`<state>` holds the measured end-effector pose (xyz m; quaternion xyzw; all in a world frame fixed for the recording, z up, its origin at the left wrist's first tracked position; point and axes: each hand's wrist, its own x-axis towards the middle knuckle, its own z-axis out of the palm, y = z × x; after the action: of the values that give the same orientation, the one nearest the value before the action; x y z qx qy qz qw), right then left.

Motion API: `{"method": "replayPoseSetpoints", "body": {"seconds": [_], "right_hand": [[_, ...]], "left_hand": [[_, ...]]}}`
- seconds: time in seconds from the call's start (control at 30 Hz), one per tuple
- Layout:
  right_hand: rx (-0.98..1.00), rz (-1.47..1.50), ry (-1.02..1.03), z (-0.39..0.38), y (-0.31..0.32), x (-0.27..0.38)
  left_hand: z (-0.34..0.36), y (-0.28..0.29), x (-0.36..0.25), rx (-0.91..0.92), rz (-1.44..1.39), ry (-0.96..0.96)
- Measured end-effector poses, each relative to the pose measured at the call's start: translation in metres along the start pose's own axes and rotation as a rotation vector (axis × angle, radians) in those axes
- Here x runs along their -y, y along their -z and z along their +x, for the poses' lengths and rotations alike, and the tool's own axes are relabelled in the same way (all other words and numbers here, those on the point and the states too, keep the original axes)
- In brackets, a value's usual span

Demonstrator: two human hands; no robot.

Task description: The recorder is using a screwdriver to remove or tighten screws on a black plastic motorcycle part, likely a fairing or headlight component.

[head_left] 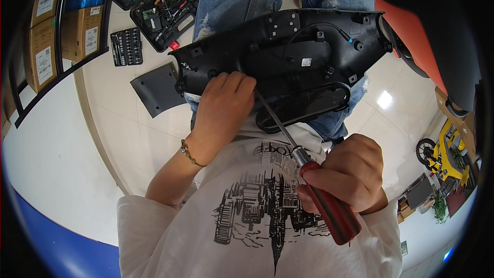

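Observation:
A large black plastic panel with a cable and a small white sticker lies across my lap, inner side up. My left hand rests on its near left edge, fingers curled over the rim and holding it steady. My right hand grips the red handle of a screwdriver. Its long metal shaft runs up and left, and the tip meets the panel right beside my left fingers. A bead bracelet sits on my left wrist.
An open black tool case and a bit set lie on the tiled floor at the upper left, beside a flat grey plate. Cardboard boxes fill a shelf on the far left. An orange and black vehicle body stands at right.

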<state>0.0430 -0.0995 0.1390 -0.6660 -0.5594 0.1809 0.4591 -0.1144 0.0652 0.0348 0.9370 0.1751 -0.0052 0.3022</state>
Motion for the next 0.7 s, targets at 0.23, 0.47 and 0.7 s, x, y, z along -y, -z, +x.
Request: {"method": "replayPoseSetpoints", "body": {"seconds": [0.23,0.47,0.7], "right_hand": [[0.042,-0.007,0.011,0.000,0.001,0.001],[0.068,-0.090,0.021,0.007,-0.002,0.008],[0.190,-0.080,0.002,0.017,0.004,0.013]], "left_hand": [[0.000,-0.001,0.000,-0.008,0.001,-0.004],[0.000,-0.002,0.000,0.010,0.011,-0.004],[0.000,-0.003,0.000,0.008,-0.017,0.006]]}}
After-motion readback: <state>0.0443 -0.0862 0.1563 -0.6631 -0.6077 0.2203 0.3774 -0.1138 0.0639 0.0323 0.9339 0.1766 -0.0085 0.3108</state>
